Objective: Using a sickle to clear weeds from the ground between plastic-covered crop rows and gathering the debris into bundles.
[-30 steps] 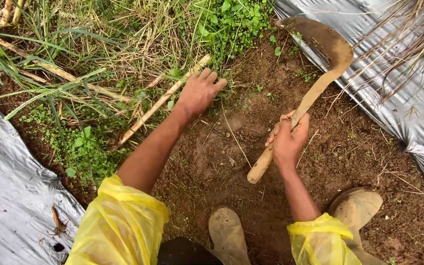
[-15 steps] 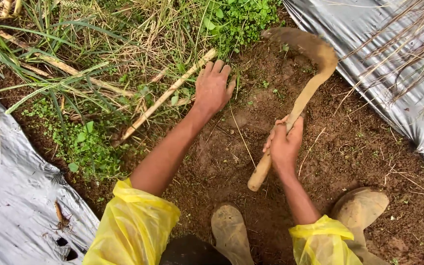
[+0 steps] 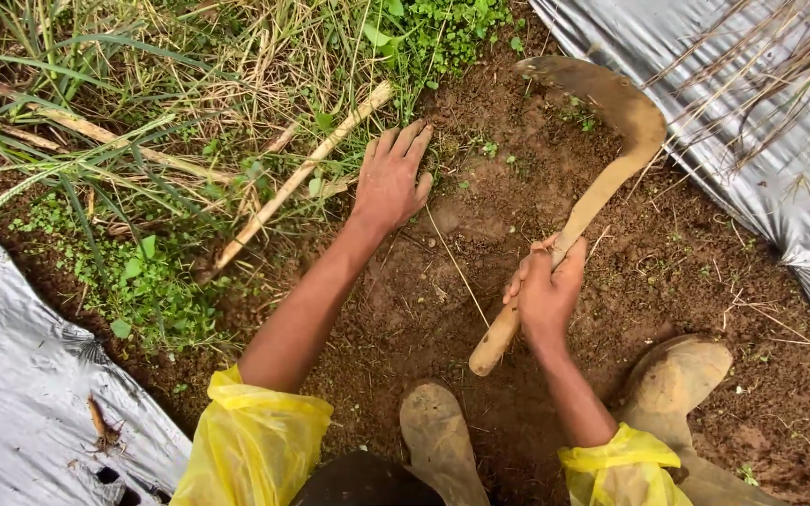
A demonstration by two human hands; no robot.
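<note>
My right hand [image 3: 546, 292] grips the wooden handle of a curved, mud-coated sickle [image 3: 602, 122], whose blade lies over bare brown soil [image 3: 480, 244] near a strip of silver plastic mulch [image 3: 761, 103]. My left hand [image 3: 393, 178] is spread flat on the ground, fingers apart, at the edge of a patch of grass and weeds [image 3: 171, 122]. A dry cane stalk [image 3: 302, 173] lies just left of that hand. Both arms wear yellow plastic sleeves [image 3: 255, 445].
Two muddy boots [image 3: 438, 440] stand on the soil below my hands, the right boot [image 3: 672, 379] nearer the mulch. Another silver plastic sheet [image 3: 21, 394] covers the lower left. Green leafy weeds [image 3: 147, 281] grow between it and the soil.
The view has shifted slightly. My left hand has moved a little to the right along the weed edge, and the sickle blade has swung slightly downward over the soil.
</note>
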